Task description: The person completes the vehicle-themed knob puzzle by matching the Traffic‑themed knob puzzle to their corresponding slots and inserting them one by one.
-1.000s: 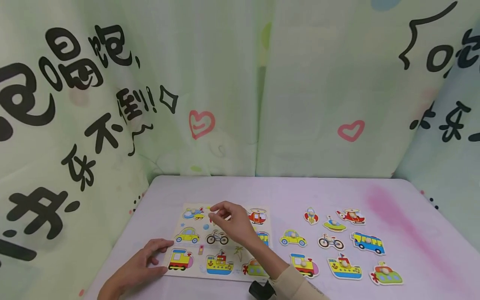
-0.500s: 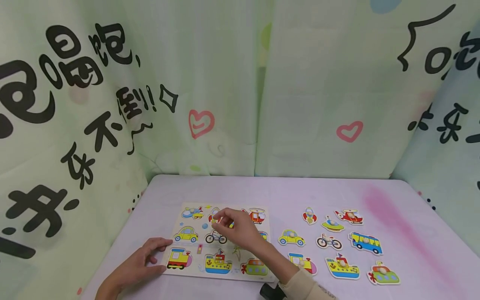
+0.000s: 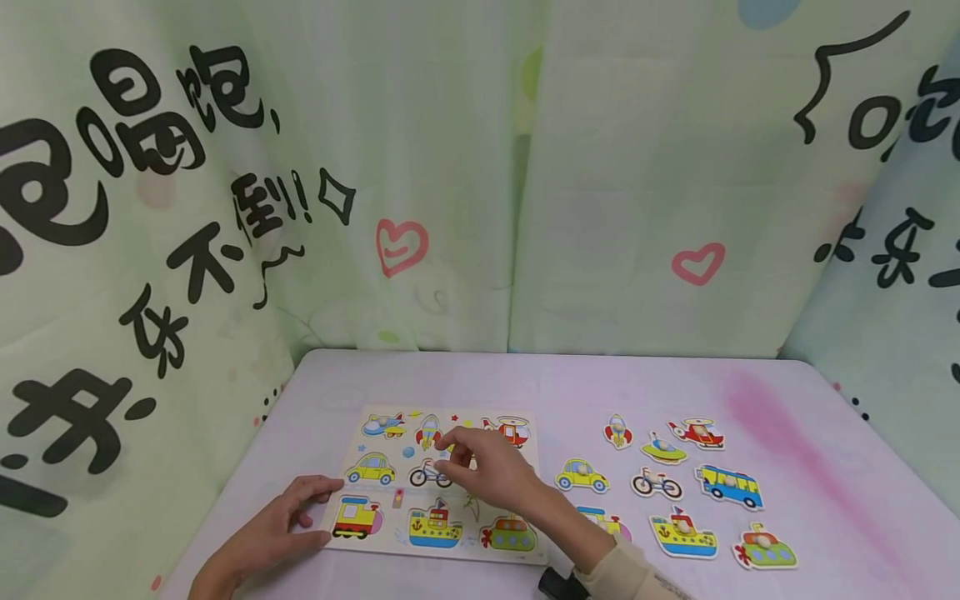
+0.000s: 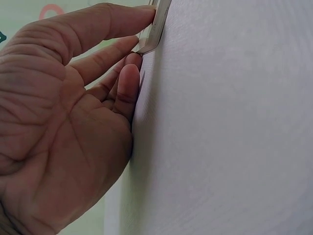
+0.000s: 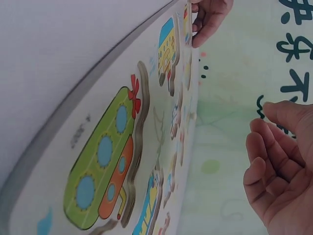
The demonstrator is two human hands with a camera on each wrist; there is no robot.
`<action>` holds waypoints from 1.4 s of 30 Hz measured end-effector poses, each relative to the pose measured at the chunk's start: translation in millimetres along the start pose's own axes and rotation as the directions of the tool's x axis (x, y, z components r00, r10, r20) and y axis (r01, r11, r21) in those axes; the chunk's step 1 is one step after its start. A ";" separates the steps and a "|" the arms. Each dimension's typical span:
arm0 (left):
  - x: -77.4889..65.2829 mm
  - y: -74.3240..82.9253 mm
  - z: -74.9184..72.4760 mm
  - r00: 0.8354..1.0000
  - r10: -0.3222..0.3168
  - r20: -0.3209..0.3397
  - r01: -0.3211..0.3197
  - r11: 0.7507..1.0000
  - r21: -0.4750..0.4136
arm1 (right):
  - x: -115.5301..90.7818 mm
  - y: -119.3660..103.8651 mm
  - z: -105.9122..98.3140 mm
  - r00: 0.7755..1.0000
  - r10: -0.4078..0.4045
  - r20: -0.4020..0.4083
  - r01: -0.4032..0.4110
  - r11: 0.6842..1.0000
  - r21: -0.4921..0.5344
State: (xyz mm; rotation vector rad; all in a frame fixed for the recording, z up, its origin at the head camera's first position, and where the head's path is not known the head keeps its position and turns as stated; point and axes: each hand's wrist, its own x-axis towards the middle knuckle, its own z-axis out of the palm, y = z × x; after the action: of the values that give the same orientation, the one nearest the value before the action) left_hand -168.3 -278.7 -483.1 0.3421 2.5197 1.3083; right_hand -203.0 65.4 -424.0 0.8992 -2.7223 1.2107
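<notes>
A vehicle puzzle board (image 3: 442, 554) lies on the table, its recesses printed with vehicles. My left hand (image 3: 281, 529) rests at its left side, thumb near the front corner and index finger farther up the edge. In the left wrist view, the thumb and index fingertip touch the board's corner (image 4: 157, 34). My right hand (image 3: 487, 471) hovers over the board's middle beside the rocket (image 3: 428, 433) and bicycle (image 3: 426, 473) pictures, partly covering them. The right wrist view has its fingers (image 5: 286, 164) loosely curved with nothing between them, apart from the board's submarine recess (image 5: 105, 156).
Several loose knobbed vehicle pieces lie right of the board, among them a rocket piece (image 3: 618, 432), a bus piece (image 3: 730, 487) and a submarine piece (image 3: 765, 550). My right forearm partly covers a train piece (image 3: 603, 521). A printed curtain (image 3: 450, 167) hangs behind the table.
My right hand has drifted right and toward me over the board, uncovering the rocket picture. The left hand stays at the board's edge.
</notes>
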 end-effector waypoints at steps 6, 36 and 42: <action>0.4 0.4 -0.6 1.000 -0.006 -0.004 0.006 1.000 -0.001 | -7.3 6.3 -4.4 0.999 -0.017 -0.029 0.017 1.000 -0.010; -1.9 3.4 1.9 0.998 -0.065 -0.007 0.065 0.998 0.014 | -46.0 55.1 -45.1 0.970 0.163 -0.178 -0.172 0.984 -0.038; -0.7 3.2 1.1 1.000 -0.031 0.001 0.031 0.999 0.019 | -53.1 63.2 -56.3 0.950 0.221 -0.221 -0.232 0.973 -0.023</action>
State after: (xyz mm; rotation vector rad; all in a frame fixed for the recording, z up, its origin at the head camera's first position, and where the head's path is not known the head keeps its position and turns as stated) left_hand -167.1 -276.4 -481.0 0.3063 2.5278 1.2736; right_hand -202.7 164.0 -440.5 0.4271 -2.7171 1.1900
